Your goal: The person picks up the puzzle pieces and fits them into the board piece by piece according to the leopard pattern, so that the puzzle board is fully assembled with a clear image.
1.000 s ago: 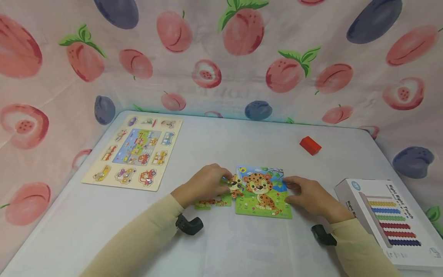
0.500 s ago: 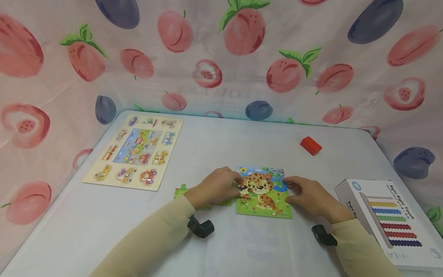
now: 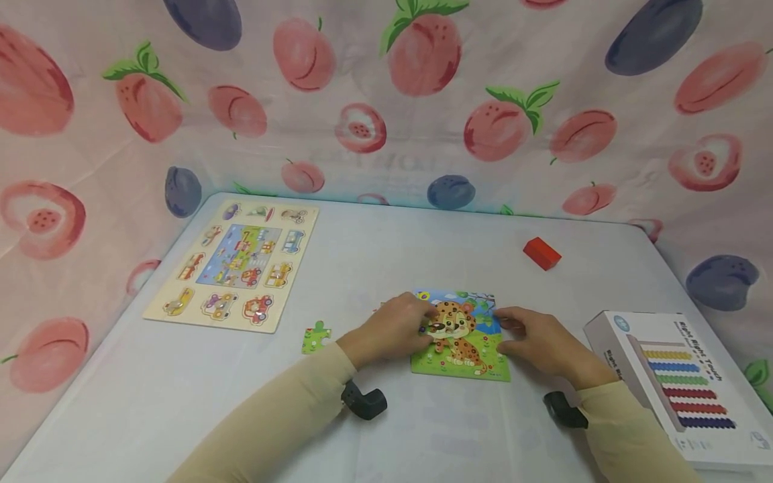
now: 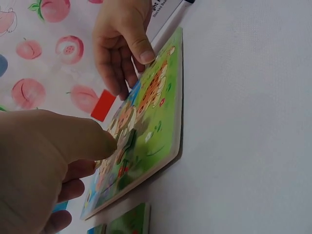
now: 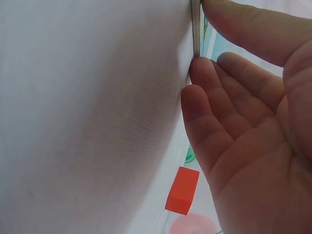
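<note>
My left hand pinches a jigsaw piece with part of a leopard face over the left half of the leopard picture board. The piece looks slightly tilted in the left wrist view; whether it touches the board is hard to tell. At the board's right edge rests my right hand, its thumb at the lower part and its fingers against the side. A green jigsaw piece lies left of the left hand, which covers other pieces from the head camera.
A wooden vehicle puzzle board lies at the back left. The red block is at the back right. A white box showing coloured bead rows stands at the right. Patterned cloth hangs behind the table.
My left hand has carried the jigsaw piece rightward from the board's left edge onto the picture. The green piece at the left has come into view. The right hand stays put.
</note>
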Available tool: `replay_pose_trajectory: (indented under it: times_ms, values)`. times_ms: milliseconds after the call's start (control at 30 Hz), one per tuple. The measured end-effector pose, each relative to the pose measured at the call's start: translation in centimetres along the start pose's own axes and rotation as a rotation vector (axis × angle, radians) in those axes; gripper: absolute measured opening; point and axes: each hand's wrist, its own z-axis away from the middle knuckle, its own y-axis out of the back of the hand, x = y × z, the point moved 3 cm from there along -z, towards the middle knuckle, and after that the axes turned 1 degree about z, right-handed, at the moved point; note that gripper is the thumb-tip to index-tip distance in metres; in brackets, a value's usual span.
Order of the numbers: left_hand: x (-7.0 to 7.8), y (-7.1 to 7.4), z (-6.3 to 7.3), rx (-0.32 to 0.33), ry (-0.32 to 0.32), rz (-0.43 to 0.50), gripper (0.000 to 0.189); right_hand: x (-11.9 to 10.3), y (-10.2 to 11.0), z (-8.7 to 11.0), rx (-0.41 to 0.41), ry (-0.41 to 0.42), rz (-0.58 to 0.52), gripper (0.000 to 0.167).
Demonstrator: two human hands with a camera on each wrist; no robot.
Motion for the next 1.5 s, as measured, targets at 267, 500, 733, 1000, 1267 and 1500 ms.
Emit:
replay_pose_trajectory:
  times_ms: [267,500,733,1000,1267,1500]
  values:
    - [0.6,-0.6,-0.5,0.021,-0.022,-0.025,0.039,-0.1,0.0,0.1,-0.01,0.008,-0.01,0.062]
    - [1.0,-1.0,-1.0,0.014,-0.019,-0.037,0.036,0.0,0.0,0.0,-0.007,-0.006,-0.009,0.062]
    - [1.3,-1.5,-1.3,0.023,-0.017,-0.074,0.034,0.0,-0.1,0.1,-0.008,-0.002,-0.001,0.062]
    - [1.4,-1.8,-1.6,0.047,-0.029,-0.099,0.027,0.0,-0.1,0.1,-0.01,-0.008,0.001,0.062]
    - [1.6,-1.7,-1.7,0.073,-0.033,-0.106,0.025,-0.2,-0.1,0.1,-0.009,-0.011,0.005,0.063]
    - [1.7,-1.6,-1.7,0.074,-0.03,-0.121,0.03,-0.2,0.0,0.1,-0.007,-0.003,0.01,0.063]
